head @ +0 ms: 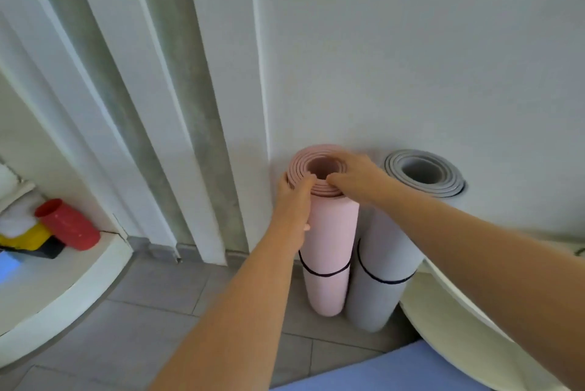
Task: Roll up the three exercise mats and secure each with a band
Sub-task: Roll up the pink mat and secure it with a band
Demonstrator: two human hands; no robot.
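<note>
Beside wall (411,58), left hand (292,197), right hand (354,175) grip mat (332,232).

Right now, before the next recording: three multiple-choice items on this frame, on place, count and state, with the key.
1. Where does the grey mat stand relative to the pink mat? A. right B. left C. on top
2. How many rolled mats are banded? A. one B. three C. two
3. The pink mat is: A. flat B. rolled, upright C. half unrolled
Key: 1 A, it stands at the right, by the wall. 2 C, pink's band and grey's band. 3 B, left hand and right hand grip its upright top.
</note>
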